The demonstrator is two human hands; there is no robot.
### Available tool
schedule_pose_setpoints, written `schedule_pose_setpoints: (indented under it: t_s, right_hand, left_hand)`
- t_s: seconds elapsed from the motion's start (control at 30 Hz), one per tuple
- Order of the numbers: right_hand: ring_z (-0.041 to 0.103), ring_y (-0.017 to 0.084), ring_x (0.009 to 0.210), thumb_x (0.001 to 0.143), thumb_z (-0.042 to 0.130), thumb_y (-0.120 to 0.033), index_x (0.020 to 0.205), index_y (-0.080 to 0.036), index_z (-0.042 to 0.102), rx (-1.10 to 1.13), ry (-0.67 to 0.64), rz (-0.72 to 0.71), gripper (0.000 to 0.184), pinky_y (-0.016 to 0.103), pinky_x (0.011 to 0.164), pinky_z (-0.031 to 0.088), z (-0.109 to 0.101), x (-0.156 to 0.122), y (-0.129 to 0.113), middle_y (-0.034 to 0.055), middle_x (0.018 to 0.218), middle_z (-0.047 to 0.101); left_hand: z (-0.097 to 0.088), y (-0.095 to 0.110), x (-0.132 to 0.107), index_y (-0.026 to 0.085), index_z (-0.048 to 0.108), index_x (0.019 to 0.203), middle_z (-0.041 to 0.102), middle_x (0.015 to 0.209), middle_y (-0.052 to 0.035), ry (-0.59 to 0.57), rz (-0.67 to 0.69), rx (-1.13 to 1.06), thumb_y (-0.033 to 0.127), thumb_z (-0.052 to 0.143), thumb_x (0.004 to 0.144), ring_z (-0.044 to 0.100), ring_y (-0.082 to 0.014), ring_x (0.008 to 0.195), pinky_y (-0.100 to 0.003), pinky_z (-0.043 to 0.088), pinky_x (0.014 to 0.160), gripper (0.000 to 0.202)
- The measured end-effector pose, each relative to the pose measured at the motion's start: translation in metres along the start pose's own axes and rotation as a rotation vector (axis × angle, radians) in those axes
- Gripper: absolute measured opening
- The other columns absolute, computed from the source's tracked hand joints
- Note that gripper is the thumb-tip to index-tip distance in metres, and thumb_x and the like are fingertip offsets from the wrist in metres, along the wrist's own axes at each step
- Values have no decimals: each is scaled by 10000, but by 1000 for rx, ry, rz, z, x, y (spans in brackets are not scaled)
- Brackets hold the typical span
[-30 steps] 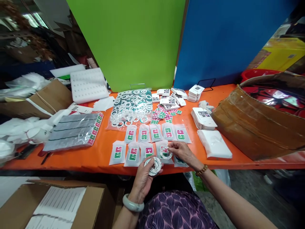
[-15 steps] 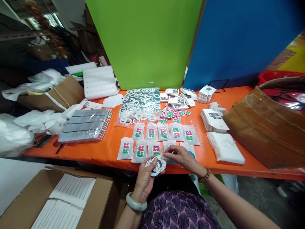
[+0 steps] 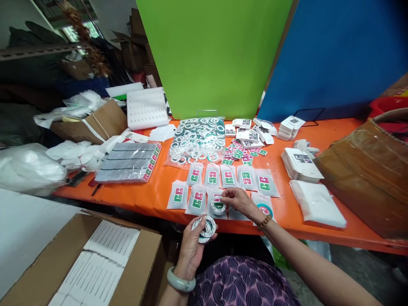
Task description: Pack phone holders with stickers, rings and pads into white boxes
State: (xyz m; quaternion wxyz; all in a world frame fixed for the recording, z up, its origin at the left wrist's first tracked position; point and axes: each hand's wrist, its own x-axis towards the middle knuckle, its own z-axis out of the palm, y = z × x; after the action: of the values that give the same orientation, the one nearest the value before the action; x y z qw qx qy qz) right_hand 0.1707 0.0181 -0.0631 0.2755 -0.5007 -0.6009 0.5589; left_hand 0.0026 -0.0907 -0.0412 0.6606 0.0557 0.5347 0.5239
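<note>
My left hand (image 3: 190, 246), wearing a pale bangle, is closed on a small stack of white-and-teal rings (image 3: 208, 233) just in front of the table edge. My right hand (image 3: 239, 201) pinches the edge of a single white ring (image 3: 219, 211). That ring lies over the red-and-green card on a translucent white pouch (image 3: 211, 214) in the front row. Several similar pouches (image 3: 194, 211) lie in two rows, most with such a card on top. At the right end of the front row, a pouch carries a teal ring (image 3: 269, 211). My right hand partly covers the pouch beside it.
Behind the pouches lie a clear bag of rings (image 3: 196, 138), loose red-and-green cards (image 3: 237, 151) and stacks of white printed cards (image 3: 301, 165). A white pouch stack (image 3: 318, 204) and brown bag (image 3: 369, 170) stand right. An open carton (image 3: 145, 250) is at lower left.
My right hand has carried a ring forward from beside the left-hand stack onto a front-row pouch. My left hand has drawn slightly down and left. The camera view has shifted left.
</note>
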Motion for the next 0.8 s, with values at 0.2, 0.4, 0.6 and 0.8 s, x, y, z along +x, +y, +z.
schedule_pose_setpoints:
  t_s: [0.2,0.4,0.6,0.8]
  right_hand:
    - [539,185,744,740,614,-226,807,-174,637,-291,193,-179,88,305,705,403,10,1,4,53,796,608]
    - [542,145,648,774,630,-350,747,-169,623,-64,-189,-101,182,254,604,381,23,-15,-18,24,702,639]
    - [327,53,436,665,714,-447,684,-143,587,282,-383,143,330,215,438,208,37,-7,-22,-38,533,532]
    - [309,39,414,608,758,-455,656,-127,606,307,-433,191,365,219,423,171,44,7,-25,-52,484,483]
  left_hand:
    - [-2,4,-8,120,631,954,727,858,-87,-62,-3,-72,241,834,594,703,-252,792,-355,589,677,431]
    - [0,2,-3,117,640,928,723,824,-77,-35,72,-71,207,856,563,679,-193,709,-319,591,614,433]
    - [-1,3,-2,104,658,921,718,761,-65,-42,98,-85,253,846,592,669,-172,700,-286,585,616,407]
    - [-11,6,-4,103,671,889,728,808,-80,24,115,-117,289,843,592,681,-196,740,-298,587,638,390]
